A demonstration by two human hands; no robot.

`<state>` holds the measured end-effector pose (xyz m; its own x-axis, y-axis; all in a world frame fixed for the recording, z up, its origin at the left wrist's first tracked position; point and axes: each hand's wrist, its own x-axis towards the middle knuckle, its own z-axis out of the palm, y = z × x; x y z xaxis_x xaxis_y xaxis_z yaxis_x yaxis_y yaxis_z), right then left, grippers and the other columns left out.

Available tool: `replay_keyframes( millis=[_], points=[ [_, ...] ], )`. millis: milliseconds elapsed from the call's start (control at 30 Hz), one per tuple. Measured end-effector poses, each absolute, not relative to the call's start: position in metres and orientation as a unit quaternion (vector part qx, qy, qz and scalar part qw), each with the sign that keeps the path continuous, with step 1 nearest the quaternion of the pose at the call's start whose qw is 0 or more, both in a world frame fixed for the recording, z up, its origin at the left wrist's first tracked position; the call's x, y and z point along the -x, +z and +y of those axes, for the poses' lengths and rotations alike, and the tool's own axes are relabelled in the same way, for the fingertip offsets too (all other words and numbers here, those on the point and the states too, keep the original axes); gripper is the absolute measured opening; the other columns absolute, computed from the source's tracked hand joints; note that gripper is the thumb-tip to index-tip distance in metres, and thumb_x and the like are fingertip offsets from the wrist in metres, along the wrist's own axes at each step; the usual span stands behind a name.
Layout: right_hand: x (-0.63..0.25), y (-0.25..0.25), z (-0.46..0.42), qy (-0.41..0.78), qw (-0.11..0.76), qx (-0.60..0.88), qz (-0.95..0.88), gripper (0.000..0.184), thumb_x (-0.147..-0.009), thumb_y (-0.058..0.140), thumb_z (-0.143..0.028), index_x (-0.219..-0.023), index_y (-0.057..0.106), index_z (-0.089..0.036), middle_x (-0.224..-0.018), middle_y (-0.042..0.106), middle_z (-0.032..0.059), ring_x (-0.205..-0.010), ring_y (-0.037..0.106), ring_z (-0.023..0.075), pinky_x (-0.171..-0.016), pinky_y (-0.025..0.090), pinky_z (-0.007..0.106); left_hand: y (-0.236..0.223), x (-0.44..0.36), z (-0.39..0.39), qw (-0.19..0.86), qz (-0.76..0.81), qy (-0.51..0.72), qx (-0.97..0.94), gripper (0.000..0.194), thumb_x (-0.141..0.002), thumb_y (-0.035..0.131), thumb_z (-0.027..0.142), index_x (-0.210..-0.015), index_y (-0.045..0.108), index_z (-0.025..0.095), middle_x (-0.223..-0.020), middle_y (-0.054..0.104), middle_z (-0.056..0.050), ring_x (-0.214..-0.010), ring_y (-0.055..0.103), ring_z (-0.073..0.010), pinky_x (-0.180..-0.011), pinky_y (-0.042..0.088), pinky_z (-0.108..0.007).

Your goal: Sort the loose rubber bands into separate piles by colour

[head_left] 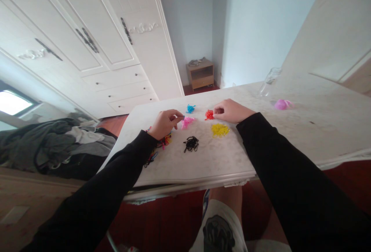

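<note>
My left hand (166, 123) is closed in a pinch above the table, with a tiny bluish bit, seemingly a rubber band, at its fingertips. Just below those fingertips lies a pile of pink rubber bands (188, 122), and a blue pile (190, 108) sits farther back. Mixed-colour bands (165, 140) are partly hidden under my left wrist. My right hand (232, 111) has its fingers pinched at the right edge of the red pile (209, 114); what they hold is hidden. Yellow bands (220, 130) lie in front of it, and black bands (191, 143) nearer me.
Toward the back right of the white table (292, 128) are a clear glass bottle (270, 82) and a pink-purple lump (282, 104). Clothes (58, 143) are heaped at the left. A white wardrobe (116, 51) and a small wooden nightstand (201, 75) stand beyond.
</note>
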<state>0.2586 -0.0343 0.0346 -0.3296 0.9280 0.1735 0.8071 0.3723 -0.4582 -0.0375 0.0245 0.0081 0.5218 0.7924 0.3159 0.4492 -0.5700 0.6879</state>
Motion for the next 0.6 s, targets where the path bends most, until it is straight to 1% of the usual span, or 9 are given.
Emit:
replay_keyframes(
  millis=[233, 467, 600],
  points=[
    [-0.2589, 0.0339, -0.0329, 0.142, 0.205, 0.539, -0.804, 0.021, -0.076, 0.059, -0.022, -0.057, 0.053, -0.018, -0.058, 0.056, 0.0002, -0.06, 0.049, 0.0131, -0.062, 0.03, 0.03, 0.0067, 0.0388, 0.0243, 0.289, 0.391, 0.31, -0.817, 0.017, -0.088, 0.067, 0.032, -0.088, 0.072, 0.015, -0.048, 0.059, 0.003, -0.042, 0.058, -0.011, -0.043, 0.041, -0.02],
    [-0.2594, 0.033, -0.0324, 0.138, 0.204, 0.542, -0.804, 0.022, -0.077, 0.06, -0.024, -0.057, 0.054, -0.018, -0.058, 0.056, 0.0003, -0.06, 0.049, 0.0133, -0.062, 0.031, 0.03, 0.0062, 0.0377, 0.0261, 0.299, 0.37, 0.33, -0.815, 0.019, -0.087, 0.068, 0.033, -0.086, 0.071, 0.014, -0.06, 0.064, 0.0, -0.043, 0.059, -0.0101, -0.042, 0.042, -0.021],
    [-0.2594, 0.0329, -0.0325, 0.14, 0.207, 0.543, -0.802, 0.021, -0.077, 0.06, -0.023, -0.057, 0.054, -0.018, -0.058, 0.057, 0.0005, -0.06, 0.049, 0.0133, -0.063, 0.031, 0.03, 0.0067, 0.038, 0.0252, 0.297, 0.378, 0.321, -0.816, 0.018, -0.088, 0.066, 0.032, -0.087, 0.07, 0.015, -0.052, 0.06, 0.002, -0.042, 0.058, -0.0109, -0.042, 0.041, -0.021]
  ],
)
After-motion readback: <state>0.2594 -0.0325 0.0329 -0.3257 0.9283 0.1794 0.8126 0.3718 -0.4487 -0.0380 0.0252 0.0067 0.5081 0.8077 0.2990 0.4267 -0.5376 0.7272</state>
